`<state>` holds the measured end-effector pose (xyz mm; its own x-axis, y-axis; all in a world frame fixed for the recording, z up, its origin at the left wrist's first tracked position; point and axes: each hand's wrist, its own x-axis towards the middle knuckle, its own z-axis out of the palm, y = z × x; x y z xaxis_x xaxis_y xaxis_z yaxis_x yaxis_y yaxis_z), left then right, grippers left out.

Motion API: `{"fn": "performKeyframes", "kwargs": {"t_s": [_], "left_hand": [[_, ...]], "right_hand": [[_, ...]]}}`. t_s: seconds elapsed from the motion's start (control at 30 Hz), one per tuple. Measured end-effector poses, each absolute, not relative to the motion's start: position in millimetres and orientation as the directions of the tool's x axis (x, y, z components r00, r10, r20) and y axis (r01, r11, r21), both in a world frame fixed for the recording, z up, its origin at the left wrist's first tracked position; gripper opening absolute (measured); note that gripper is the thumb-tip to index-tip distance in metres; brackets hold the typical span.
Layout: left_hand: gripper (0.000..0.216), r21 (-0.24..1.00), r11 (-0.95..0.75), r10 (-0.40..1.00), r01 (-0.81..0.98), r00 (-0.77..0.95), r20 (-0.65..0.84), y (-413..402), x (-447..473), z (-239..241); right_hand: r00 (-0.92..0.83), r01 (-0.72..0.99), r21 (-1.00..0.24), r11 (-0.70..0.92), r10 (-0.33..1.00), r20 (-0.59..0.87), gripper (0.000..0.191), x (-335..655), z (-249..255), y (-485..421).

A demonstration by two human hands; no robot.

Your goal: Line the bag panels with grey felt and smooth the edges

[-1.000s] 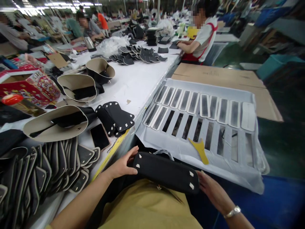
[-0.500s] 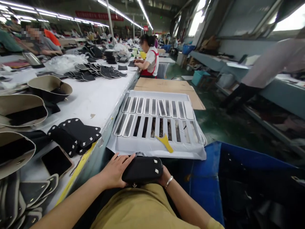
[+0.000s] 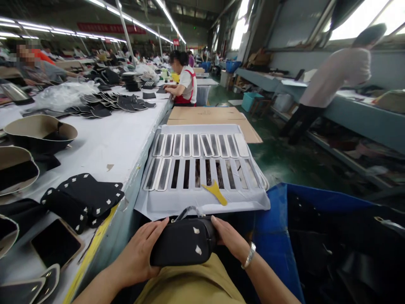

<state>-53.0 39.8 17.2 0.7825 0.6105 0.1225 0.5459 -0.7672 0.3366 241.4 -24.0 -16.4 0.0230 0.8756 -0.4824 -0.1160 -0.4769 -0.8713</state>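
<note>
I hold a black bag piece [image 3: 182, 247] with white corner marks over my lap, just in front of the white tray. My left hand [image 3: 139, 255] grips its left end with the fingers curled over the top edge. My right hand [image 3: 229, 238], with a silver bracelet on the wrist, clasps its right end. A thin grey strap loop [image 3: 190, 211] sticks up from the top of the piece.
A white slotted tray [image 3: 202, 200] with a yellow scraper [image 3: 217, 192] lies ahead. On the white table [image 3: 104, 141] at left are black pieces [image 3: 84, 198], a phone [image 3: 55, 242] and beige bag shells [image 3: 39, 133]. A blue bin [image 3: 316, 236] stands at right. Other people work further back.
The view has swung up and to the right. The black piece has turned in my hands, showing a shorter face, and my right hand has moved onto its right end.
</note>
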Motion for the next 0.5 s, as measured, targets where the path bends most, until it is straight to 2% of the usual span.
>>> {"fn": "performKeyframes", "kwargs": {"t_s": [0.07,0.13,0.2,0.27,0.37,0.43,0.5], "left_hand": [[0.102,0.349,-0.754,0.632,0.556,0.76,0.153,40,-55,12],[0.101,0.381,-0.732,0.657,0.565,0.733,0.176,42,-53,7],[0.1,0.431,-0.694,0.693,0.577,0.698,0.181,46,-51,4],[0.101,0.486,-0.638,0.737,0.597,0.657,0.161,50,-50,1],[0.106,0.542,-0.56,0.786,0.627,0.609,0.108,55,-56,-4],[0.111,0.551,-0.57,0.769,0.61,0.631,0.097,61,-61,-8],[0.115,0.544,-0.617,0.721,0.569,0.686,0.099,69,-64,-10]], "right_hand": [[-0.065,-0.3,-0.79,-0.535,0.837,-0.543,0.047,254,-15,-34],[-0.064,-0.41,-0.756,-0.509,0.843,-0.533,0.039,262,-21,-39],[-0.036,-0.391,-0.794,-0.466,0.869,-0.493,0.031,264,-28,-40],[-0.075,-0.304,-0.843,-0.443,0.894,-0.443,0.034,259,-29,-40],[-0.076,-0.178,-0.937,-0.299,0.954,-0.29,0.033,245,-23,-40],[-0.051,-0.214,-0.945,-0.249,0.969,-0.243,0.031,238,-23,-41],[-0.084,-0.373,-0.872,-0.316,0.948,-0.308,0.033,234,-29,-40]]}}
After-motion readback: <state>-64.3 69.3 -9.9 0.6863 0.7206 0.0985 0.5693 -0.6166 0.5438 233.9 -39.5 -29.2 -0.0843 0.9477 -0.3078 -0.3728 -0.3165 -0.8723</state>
